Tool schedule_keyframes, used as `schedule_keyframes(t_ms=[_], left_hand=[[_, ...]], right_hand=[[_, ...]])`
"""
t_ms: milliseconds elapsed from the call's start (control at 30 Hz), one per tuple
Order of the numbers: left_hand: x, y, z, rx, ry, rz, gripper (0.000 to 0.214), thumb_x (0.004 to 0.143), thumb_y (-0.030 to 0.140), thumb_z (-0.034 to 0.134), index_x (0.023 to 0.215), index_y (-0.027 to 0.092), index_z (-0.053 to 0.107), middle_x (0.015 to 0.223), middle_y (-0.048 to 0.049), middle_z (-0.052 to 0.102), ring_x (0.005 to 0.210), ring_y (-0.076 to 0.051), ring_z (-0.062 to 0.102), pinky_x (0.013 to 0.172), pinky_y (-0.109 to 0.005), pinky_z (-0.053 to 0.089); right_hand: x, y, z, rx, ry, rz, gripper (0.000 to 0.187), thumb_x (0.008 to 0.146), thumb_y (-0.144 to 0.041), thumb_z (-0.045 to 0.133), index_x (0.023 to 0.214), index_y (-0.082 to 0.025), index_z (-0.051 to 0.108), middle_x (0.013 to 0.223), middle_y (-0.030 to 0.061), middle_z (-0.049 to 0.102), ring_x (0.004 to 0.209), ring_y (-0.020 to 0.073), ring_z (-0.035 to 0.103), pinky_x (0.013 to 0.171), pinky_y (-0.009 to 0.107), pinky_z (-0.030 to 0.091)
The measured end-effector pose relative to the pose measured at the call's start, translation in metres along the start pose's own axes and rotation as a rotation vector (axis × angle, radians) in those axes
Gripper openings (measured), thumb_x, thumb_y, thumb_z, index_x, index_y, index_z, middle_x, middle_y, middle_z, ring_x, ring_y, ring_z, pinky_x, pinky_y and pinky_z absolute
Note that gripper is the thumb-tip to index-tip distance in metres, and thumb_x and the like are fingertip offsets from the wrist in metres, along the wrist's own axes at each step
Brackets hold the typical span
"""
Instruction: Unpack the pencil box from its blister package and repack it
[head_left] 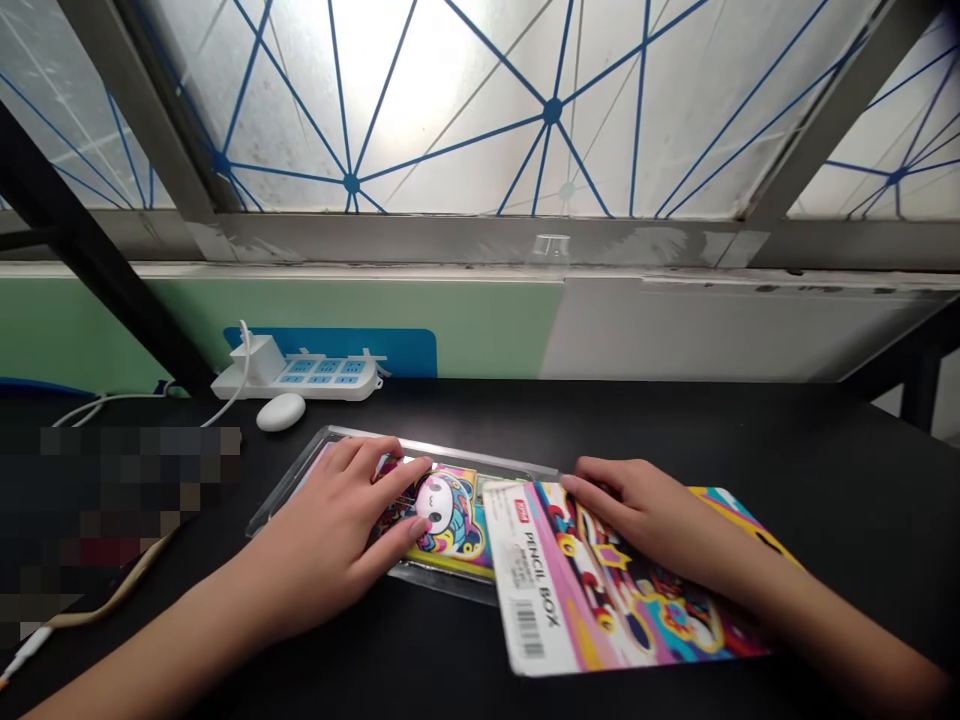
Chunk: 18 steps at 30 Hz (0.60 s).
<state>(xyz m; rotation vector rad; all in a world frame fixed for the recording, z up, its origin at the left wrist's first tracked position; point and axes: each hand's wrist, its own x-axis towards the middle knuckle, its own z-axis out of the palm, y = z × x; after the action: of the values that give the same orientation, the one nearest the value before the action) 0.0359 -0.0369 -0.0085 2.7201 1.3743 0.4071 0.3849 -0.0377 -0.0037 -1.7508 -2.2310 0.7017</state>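
The left hand (337,530) lies over a colourful pencil box (450,510), thumb and forefinger spread apart on its panda picture. The box sits in a clear plastic tray (517,466) on the black desk (862,500). The right hand (637,500) lies across a printed card (600,615) that overlaps the tray's right end; its fingers bend near the tray's corner, but whether they grip it cannot be told. Beyond, a white power strip (330,376) stands near a white rounded object (281,412).
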Motion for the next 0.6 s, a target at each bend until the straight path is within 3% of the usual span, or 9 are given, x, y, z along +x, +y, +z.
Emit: schedule_keyframes(t_ms=[100,233,600], left_hand=[[-0.001,-0.002,-0.002,-0.006,-0.020,0.008,0.049,0.103,0.053,0.048,0.147,0.033,0.057,0.140,-0.0103,0.056,0.128,-0.035,0.049,0.107,-0.052,0.046],[-0.002,-0.006,-0.002,-0.013,0.004,0.041,0.048,0.103,0.052,0.049,0.149,0.036,0.054,0.140,-0.0086,0.055,0.128,-0.034,0.049,0.107,-0.049,0.045],[-0.009,-0.014,-0.005,-0.017,-0.051,0.028,0.053,0.103,0.054,0.049,0.153,0.037,0.050,0.146,-0.0086,0.052,0.133,-0.035,0.046,0.109,-0.051,0.045]], right_hand=[[0.000,0.030,-0.017,0.040,-0.129,0.017,0.048,0.098,-0.063,0.047,0.070,-0.024,0.052,0.068,-0.0019,0.054,0.064,0.0177,0.048,0.058,0.030,0.037],[0.005,0.052,-0.027,0.045,-0.110,0.091,0.049,0.094,-0.067,0.053,0.071,-0.024,0.059,0.070,-0.0009,0.058,0.066,0.0182,0.050,0.058,0.029,0.038],[0.011,0.042,-0.025,0.064,0.056,0.140,0.058,0.084,-0.080,0.055,0.069,-0.024,0.062,0.068,0.0006,0.065,0.064,0.0182,0.053,0.055,0.029,0.039]])
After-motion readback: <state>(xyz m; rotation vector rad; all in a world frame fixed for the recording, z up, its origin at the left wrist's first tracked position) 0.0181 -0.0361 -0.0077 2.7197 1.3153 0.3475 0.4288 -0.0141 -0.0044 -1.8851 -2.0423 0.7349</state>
